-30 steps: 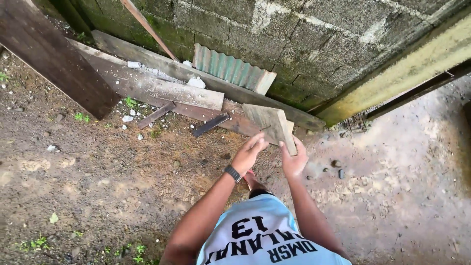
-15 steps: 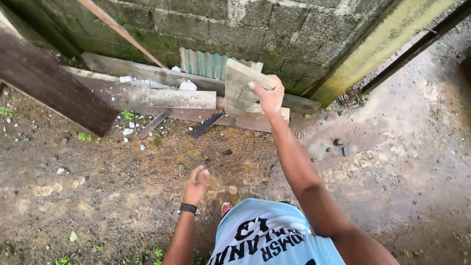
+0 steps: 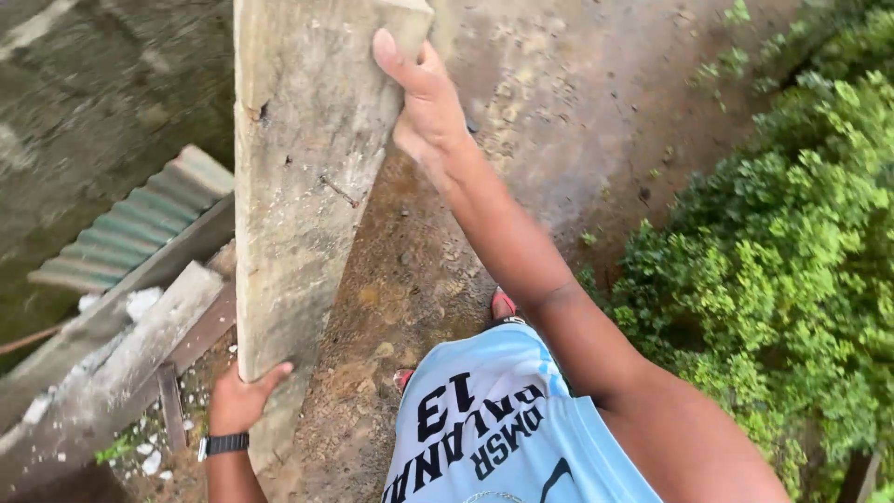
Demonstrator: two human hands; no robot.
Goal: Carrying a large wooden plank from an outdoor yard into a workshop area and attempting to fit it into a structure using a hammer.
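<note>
A person looks down at a long, grey weathered plank (image 3: 303, 177) now raised upright close in front of them. Half a second earlier only the right hand held it low near the wall and the left hand hung free; now both hands grip it.

Nearest, below the plank, the left hand (image 3: 240, 399), wearing a black wristwatch (image 3: 223, 444), closes its fingers around the plank's lower end. Beside it is the person's pale blue shirt (image 3: 494, 428). Higher up, the right hand (image 3: 424, 98) wraps its fingers over the plank's right edge near the top.

Left of the plank, more boards (image 3: 121, 349) lie on the ground with white rubble (image 3: 144, 456), a corrugated metal sheet (image 3: 140, 219) leaning behind them. Behind the plank is bare, damp dirt ground (image 3: 419, 279). Right of the plank, further off, grows a green bush (image 3: 773, 251).
</note>
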